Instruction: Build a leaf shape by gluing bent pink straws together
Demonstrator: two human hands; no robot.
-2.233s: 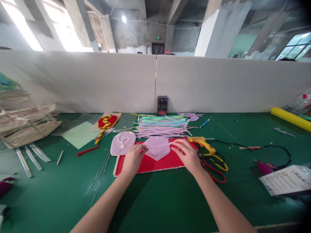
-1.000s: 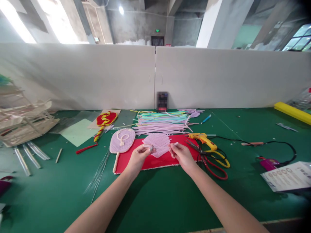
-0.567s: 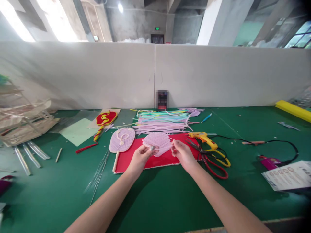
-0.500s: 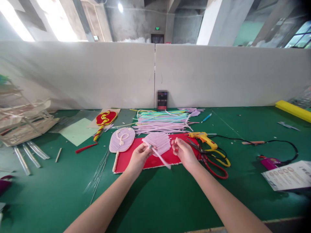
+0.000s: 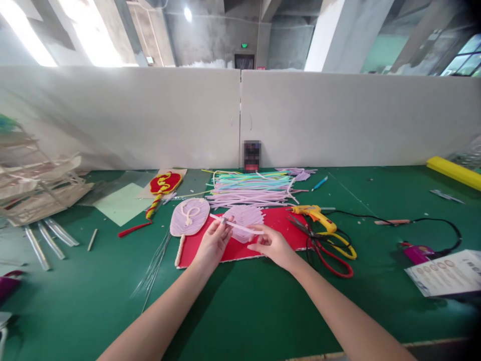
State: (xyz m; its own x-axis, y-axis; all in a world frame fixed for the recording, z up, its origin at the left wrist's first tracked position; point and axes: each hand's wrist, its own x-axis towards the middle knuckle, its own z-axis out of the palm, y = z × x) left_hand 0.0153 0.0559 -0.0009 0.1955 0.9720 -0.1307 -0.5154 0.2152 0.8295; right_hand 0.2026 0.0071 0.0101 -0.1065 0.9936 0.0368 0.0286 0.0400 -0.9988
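My left hand [image 5: 218, 237] pinches a pale lilac pipe cleaner [image 5: 240, 227] near its left end, and a small greyish bit shows at the fingertips. The fingers of my right hand [image 5: 271, 244] are closed on the stem's right end. Both hands are above a red board [image 5: 283, 228]. Behind the stem, a leaf-shaped panel of lilac strips [image 5: 250, 215] lies on that board. To the left rests a lilac fan [image 5: 199, 223] with a looped cream cord on its face and a twisted handle.
Many-coloured pipe cleaners [image 5: 251, 188] lie behind the board. Scissors [image 5: 319, 245] and a yellow glue gun [image 5: 315, 215] are at its right, the cord trailing rightward. A red-and-yellow fan [image 5: 165, 183], thin wires [image 5: 156, 260] and clear sticks [image 5: 47, 238] lie left. A white box [image 5: 447, 273] stands right.
My right hand has moved left and taken the free end of the pipe cleaner. The stem has swung up from a steep slant to nearly level.
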